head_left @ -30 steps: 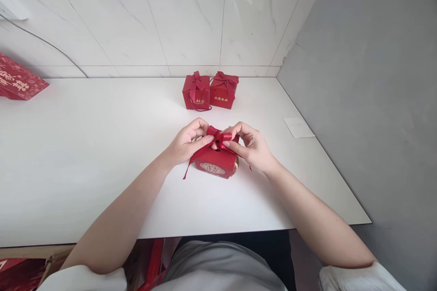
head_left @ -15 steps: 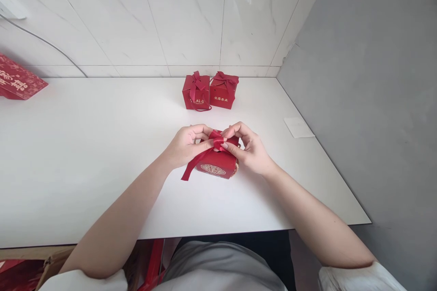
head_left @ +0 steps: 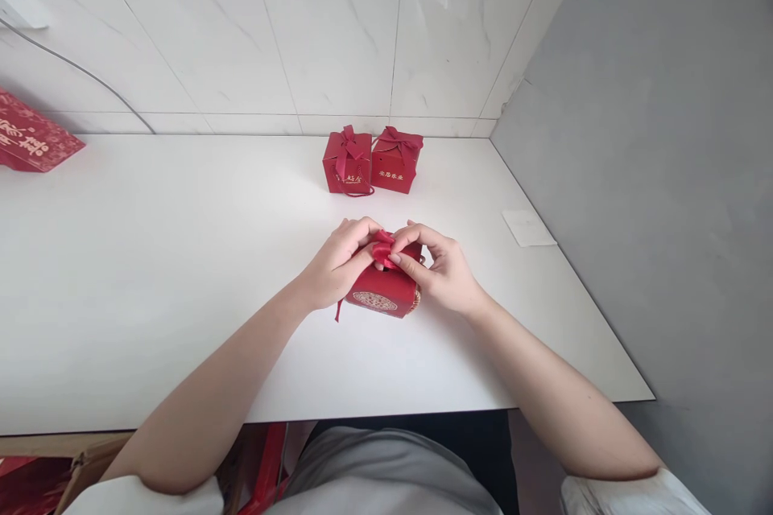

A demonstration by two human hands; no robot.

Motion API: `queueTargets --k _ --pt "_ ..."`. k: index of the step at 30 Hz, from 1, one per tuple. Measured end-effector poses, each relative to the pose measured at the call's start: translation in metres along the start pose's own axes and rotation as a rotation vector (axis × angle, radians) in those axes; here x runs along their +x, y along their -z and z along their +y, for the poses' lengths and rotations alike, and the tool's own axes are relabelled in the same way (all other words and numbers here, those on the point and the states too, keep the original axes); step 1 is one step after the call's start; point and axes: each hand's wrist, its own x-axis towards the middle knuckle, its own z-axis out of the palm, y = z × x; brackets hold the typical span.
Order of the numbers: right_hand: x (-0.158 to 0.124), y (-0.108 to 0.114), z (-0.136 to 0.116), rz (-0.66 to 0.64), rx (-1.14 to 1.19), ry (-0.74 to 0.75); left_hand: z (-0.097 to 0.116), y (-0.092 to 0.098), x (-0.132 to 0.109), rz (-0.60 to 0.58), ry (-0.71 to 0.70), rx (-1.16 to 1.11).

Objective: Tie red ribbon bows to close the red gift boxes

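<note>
A small red gift box (head_left: 380,295) with a round gold emblem stands on the white table in front of me. On its top is a red ribbon (head_left: 384,251), looped into a bow shape. My left hand (head_left: 339,261) pinches the ribbon from the left, its fingers partly hidden behind the loop. From the right, my right hand (head_left: 440,265) grips the same ribbon between thumb and index finger. One ribbon tail hangs below my left hand. Gold trim shows along the box's right side.
Two red gift boxes with bows, a left one (head_left: 347,165) and a right one (head_left: 395,163), stand near the tiled wall. A red printed package (head_left: 39,137) lies far left, a white paper (head_left: 528,228) at right. A cardboard box (head_left: 90,463) sits below the table's front edge.
My left hand has shifted slightly and turned over the ribbon. The long tail that stretched out to the lower left is now mostly hidden behind that hand. My right hand keeps its pinch.
</note>
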Motion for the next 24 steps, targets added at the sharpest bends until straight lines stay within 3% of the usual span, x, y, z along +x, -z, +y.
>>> queueTargets --k 12,18,24 --pt "0.001 -0.001 0.002 -0.001 0.007 0.037 -0.008 0.0 0.0 0.076 0.138 -0.252" --pt "0.0 0.0 0.003 -0.008 0.008 0.032 -0.01 0.004 0.001 -0.004 0.05 -0.266" --pt "0.0 0.001 0.002 -0.003 0.062 0.018 -0.012 0.005 0.003 0.019 0.046 -0.229"
